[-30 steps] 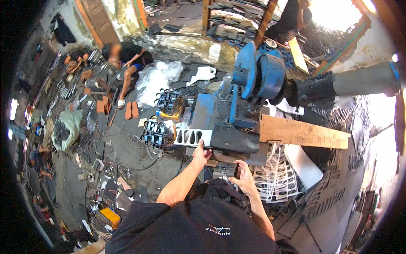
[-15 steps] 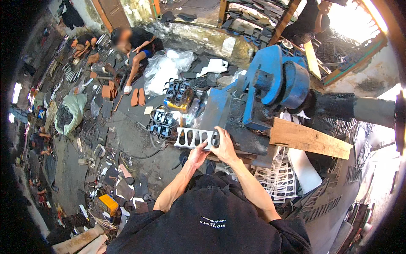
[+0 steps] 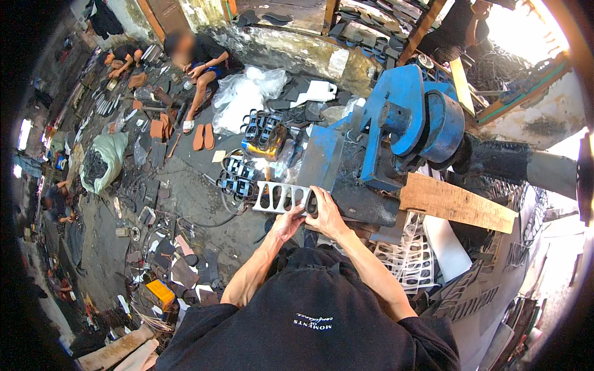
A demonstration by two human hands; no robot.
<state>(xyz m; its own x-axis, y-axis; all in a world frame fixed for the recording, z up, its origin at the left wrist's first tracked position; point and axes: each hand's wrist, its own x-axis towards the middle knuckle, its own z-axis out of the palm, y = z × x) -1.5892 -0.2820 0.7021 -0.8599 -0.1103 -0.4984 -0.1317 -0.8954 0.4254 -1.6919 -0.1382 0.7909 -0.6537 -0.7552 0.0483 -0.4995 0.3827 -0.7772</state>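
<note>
A whitish-grey sheet strip [image 3: 276, 199] with a row of large cut-out holes is held level in front of me, beside the front of a dark worktable. My left hand [image 3: 288, 224] grips its lower edge from below, toward the right end. Round that right end my right hand [image 3: 328, 217] is closed, fingers over the top edge. The two hands nearly meet, and some fingertips are hidden behind the strip. Just beyond my right hand is the blue metal plate [image 3: 322, 157] of the table, with a heavy blue machine head [image 3: 396, 114] to its right.
A wooden board [image 3: 455, 203] juts out at the right, above white cut-out sheets [image 3: 405, 263]. Strappy sandals [image 3: 237, 176] lie left of the table, near orange soles [image 3: 203, 137] and a clear plastic bag [image 3: 250, 96]. A seated person [image 3: 207, 62] works at the far left. Scraps litter the floor.
Both hands keep hold of the strip, which has hardly moved. The view has shifted slightly, so the machine appears a little further right. The seated person's hands have moved.
</note>
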